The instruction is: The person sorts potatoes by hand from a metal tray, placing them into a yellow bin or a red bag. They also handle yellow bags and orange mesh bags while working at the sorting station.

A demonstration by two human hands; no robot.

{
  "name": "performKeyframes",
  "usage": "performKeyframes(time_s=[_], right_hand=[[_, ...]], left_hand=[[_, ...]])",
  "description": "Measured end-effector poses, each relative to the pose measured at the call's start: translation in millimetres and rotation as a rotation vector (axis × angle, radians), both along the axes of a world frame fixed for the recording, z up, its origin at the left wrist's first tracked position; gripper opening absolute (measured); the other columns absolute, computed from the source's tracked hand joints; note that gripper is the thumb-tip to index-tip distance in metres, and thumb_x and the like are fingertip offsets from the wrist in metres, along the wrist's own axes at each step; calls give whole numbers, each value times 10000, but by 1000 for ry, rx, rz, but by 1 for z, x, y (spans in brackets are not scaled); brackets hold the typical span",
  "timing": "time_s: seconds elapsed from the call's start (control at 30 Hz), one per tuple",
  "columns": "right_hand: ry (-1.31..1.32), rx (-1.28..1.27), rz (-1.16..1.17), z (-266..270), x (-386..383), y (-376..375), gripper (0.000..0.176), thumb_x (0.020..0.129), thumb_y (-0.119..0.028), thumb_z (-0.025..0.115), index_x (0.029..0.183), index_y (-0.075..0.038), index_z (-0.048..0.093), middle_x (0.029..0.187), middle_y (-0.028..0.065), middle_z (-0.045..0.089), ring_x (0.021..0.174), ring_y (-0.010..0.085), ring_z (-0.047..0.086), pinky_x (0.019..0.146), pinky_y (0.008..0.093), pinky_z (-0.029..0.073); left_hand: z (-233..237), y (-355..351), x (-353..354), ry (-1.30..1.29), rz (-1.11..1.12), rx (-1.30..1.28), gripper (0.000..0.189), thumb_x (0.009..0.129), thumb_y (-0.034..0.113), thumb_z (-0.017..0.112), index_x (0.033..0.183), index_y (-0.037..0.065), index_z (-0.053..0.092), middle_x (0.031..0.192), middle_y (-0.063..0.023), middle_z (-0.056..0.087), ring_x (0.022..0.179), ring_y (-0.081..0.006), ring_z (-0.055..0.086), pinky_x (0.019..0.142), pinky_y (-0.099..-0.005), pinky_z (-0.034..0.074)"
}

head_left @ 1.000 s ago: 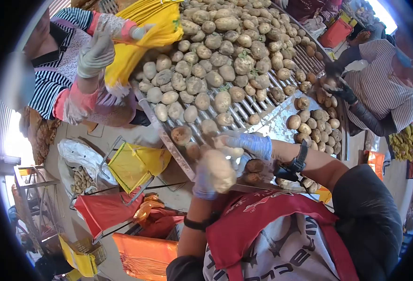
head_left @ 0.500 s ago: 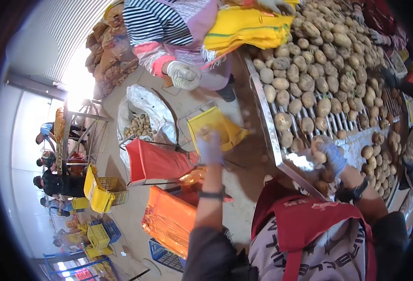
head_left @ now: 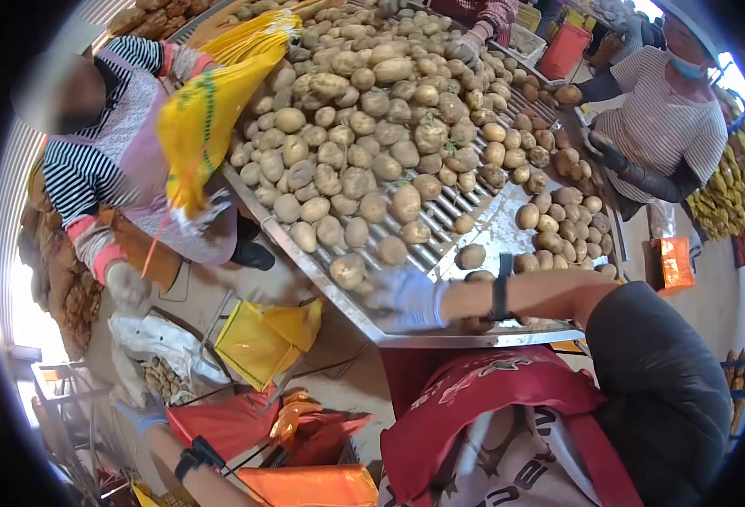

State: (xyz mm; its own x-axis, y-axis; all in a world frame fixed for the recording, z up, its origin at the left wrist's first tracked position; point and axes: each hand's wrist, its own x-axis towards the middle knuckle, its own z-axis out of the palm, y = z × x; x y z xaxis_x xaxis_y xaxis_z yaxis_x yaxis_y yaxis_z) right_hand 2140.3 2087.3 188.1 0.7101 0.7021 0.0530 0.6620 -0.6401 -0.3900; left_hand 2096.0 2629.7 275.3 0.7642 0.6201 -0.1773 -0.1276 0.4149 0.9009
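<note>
My right hand (head_left: 408, 297), in a pale blue-white glove, reaches across the near corner of a metal-edged sorting table (head_left: 351, 319). Its fingers are smeared by motion beside a potato (head_left: 347, 270) and other potatoes on the rollers (head_left: 440, 249). My left hand (head_left: 143, 416), also gloved, is low at the left with its fingers stretched out. It overlaps the edge of a white sack (head_left: 149, 334) holding small potatoes (head_left: 163, 378), close to a red bag (head_left: 229, 422). A yellow bag (head_left: 254, 338) stands open between the sack and the table.
A heap of potatoes (head_left: 372, 110) covers the table's far part. At the left a co-worker (head_left: 127, 135) carries yellow mesh bags (head_left: 212, 118); another person (head_left: 660, 118) stands across at the right. An orange bag (head_left: 313, 486) is at the bottom, with brown sacks (head_left: 60, 270) far left.
The view has swung right toward the table. My right hand has moved to the table's near corner; my left hand has gone from the yellow bag to beside the white sack and red bag.
</note>
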Motion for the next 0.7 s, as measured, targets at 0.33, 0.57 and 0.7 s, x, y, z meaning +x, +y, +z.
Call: performKeyframes(time_s=[0.33,0.57,0.7], right_hand=[[8,-220,-293,-34,80,-103,456,763,-391,608,1153,-161,555,1156,185,495,1108,338,481,1028,491,281],[288,249,-508,-8,67,-171,534,680,-399,722,1097,-94,585,1118,177,519,1072,339,506,931,438,407],[-107,480,-346,41,139,-182,464,736,-422,655,996,-47,571,1073,194,535,1019,349,508,851,430,431]], left_hand=[[-87,-391,107,-8,-818,1224,325,820,149,594,1114,12,570,1044,-162,612,961,-293,593,831,-351,471],[-97,-524,143,213,-889,260,332,824,230,637,1097,53,570,1002,-139,601,910,-265,591,702,-354,495],[-112,-557,142,437,-850,-909,290,840,298,613,1014,68,591,929,-107,612,876,-262,591,755,-351,512]])
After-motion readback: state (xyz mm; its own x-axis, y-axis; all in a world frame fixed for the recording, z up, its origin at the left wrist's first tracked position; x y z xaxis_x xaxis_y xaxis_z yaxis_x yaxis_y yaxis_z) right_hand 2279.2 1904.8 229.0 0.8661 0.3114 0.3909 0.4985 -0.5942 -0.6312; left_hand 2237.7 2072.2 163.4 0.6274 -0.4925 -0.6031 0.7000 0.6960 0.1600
